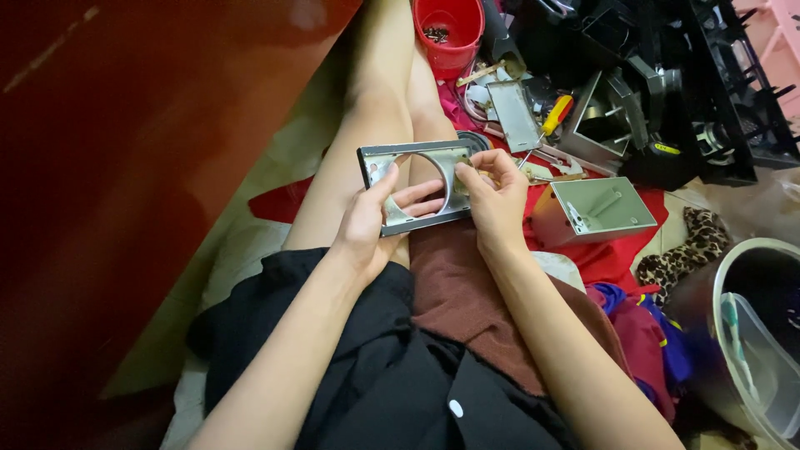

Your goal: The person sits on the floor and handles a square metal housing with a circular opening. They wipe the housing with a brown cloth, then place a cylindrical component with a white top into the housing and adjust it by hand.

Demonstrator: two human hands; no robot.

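Observation:
Over my lap I hold a grey rectangular metal plate (377,157) with a large round hole in it. My left hand (372,219) grips its lower left side, thumb on the front face and fingers showing through the hole. My right hand (495,194) pinches the plate's right edge with its fingertips. The plate is tilted slightly, its face toward me.
A red bucket (451,29) with small screws stands ahead. A yellow-handled screwdriver (553,117), a flat metal panel (514,114), an open grey metal box (597,207) and black plastic parts (708,92) lie at right on red cloth. A clear plastic tub (754,333) sits at lower right.

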